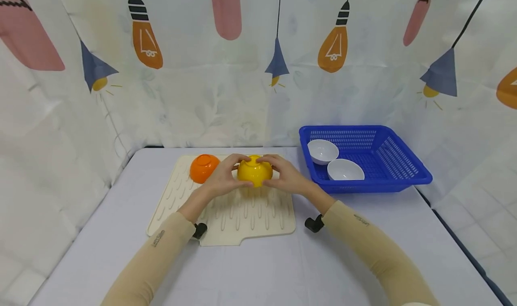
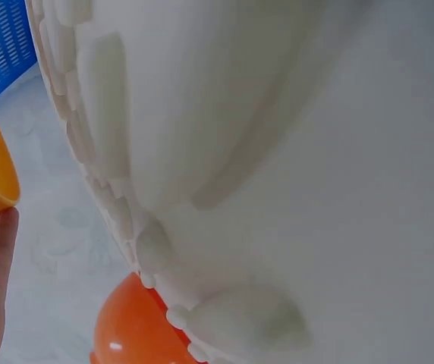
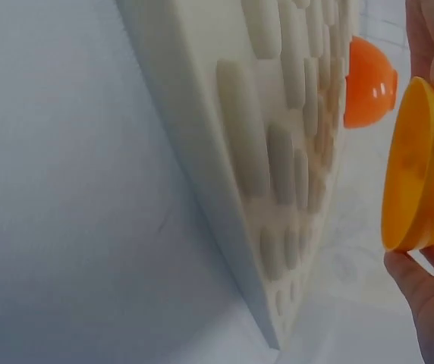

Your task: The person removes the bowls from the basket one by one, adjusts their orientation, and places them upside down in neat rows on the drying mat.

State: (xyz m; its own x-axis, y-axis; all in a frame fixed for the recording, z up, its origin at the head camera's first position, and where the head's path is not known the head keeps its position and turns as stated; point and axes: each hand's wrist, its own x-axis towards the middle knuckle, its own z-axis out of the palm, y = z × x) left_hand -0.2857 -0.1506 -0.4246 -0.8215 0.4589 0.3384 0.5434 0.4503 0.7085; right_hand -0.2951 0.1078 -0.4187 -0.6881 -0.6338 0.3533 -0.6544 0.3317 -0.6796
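Between my left hand (image 1: 220,180) and right hand (image 1: 284,177), the upturned yellow bowl (image 1: 254,171) sits clasped in a two-sided grip, just right of the orange bowl (image 1: 203,168) on the drying mat (image 1: 242,220).

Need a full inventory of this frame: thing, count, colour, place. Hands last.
yellow bowl: 1, yellow, upside down over the mat, held between both hands
orange bowl: 1, orange, upside down on the mat's far left corner
drying mat: 1, cream, ridged, centre of table
basket: 1, blue, right of the mat
white bowls: 2, white, inside the basket
table: 1, pale grey
curtain: 1, white with lamp print, behind
left hand: grips the yellow bowl's left side
right hand: grips its right side
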